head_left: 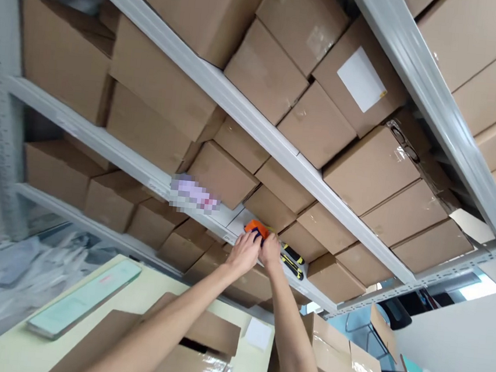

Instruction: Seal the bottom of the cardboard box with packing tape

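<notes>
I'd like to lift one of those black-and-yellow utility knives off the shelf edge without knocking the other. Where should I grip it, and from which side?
Judging by its pose, take the nearer utility knife across the middle of its long handle, coming from the open front of the shelf rail. It lies flat beside the right hand, with its twin close behind, so pinch its narrow sides.

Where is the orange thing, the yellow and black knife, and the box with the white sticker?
orange thing (256, 228): head view, its top edge above the hands.
yellow and black knife (292, 260): head view, its handle.
box with the white sticker (362, 79): head view, the sticker.
</notes>
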Tool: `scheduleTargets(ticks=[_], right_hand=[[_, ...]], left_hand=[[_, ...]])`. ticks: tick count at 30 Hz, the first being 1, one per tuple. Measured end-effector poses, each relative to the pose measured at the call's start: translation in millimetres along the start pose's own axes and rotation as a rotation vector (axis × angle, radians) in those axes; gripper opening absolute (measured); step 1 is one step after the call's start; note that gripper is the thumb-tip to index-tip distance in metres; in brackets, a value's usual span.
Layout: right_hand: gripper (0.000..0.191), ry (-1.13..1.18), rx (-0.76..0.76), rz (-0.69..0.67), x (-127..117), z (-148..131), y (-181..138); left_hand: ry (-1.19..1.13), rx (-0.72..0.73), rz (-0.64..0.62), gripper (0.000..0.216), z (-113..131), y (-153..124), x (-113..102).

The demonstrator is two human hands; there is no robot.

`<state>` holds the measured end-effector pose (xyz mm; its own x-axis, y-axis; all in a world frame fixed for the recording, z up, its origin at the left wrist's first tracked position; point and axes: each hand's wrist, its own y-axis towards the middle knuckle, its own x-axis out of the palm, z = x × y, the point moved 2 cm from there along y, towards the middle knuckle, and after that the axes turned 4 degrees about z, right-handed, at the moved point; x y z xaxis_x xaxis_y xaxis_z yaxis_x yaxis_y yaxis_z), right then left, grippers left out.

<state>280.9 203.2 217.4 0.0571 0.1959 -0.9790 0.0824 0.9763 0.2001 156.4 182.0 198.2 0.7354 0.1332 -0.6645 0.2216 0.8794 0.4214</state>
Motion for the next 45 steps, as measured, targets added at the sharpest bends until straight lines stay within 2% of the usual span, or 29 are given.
scheduleTargets(ticks=[3,7,13,16,20,22,24,28,33,37,40,43,45], right_hand=[[0.046,-0.017,0.029,-0.088,10.6,-6.6,9.2],[0.045,-0.006,0.032,-0.172,16.5,-5.7,15.8],[0.041,0.116,0.005,-0.117,3.4,-1.9,7.8],[0.037,0.263,-0.021,-0.046,5.6,-4.4,-29.3],[0.047,0.941,0.019,0.068,15.8,-12.9,-123.8],[0.051,1.181,0.116,0.011,21.1,-24.2,-175.6],[0.053,1.287,0.217,-0.055,25.0,-40.5,-219.4],[0.061,1.39,0.342,-0.138,29.6,-69.9,-275.6],[0.066,1.428,0.402,-0.183,22.6,-73.1,-309.3],[0.069,1.469,0.416,-0.285,17.6,-69.3,-320.1],[0.067,1.479,0.42,-0.302,15.9,-72.2,-323.1],[0.066,1.391,0.352,-0.288,7.1,-75.7,-325.1],[0.064,1.331,0.281,-0.332,-3.2,-76.0,-326.7]], left_hand=[[-0.008,-0.046,-0.008,0.053,-13.3,-5.9,-3.7],[-0.045,-0.109,-0.014,0.053,-25.5,-18.5,-5.3],[-0.147,-0.184,-0.041,0.044,-23.0,-40.6,-7.0],[-0.214,-0.191,-0.045,0.042,-25.5,-70.6,-13.8],[-0.428,-0.226,0.004,0.038,-33.3,-138.2,-31.4],[-0.586,-0.24,0.033,0.034,-33.6,-173.9,-44.1],[-0.664,-0.259,0.01,0.031,-31.2,-203.9,-57.5],[-0.667,-0.354,-0.014,0.033,-25.8,-243.0,-80.3],[-0.688,-0.398,-0.107,0.041,-20.7,-266.9,-94.5],[-0.64,-0.341,-0.175,0.041,-17.9,-277.5,-100.7],[-0.61,-0.299,-0.205,0.04,-19.4,-282.2,-108.4],[-0.553,-0.312,-0.16,0.043,-24.7,-278.8,-126.3],[-0.535,-0.351,-0.1,0.049,-28.2,-270.1,-143.0]])
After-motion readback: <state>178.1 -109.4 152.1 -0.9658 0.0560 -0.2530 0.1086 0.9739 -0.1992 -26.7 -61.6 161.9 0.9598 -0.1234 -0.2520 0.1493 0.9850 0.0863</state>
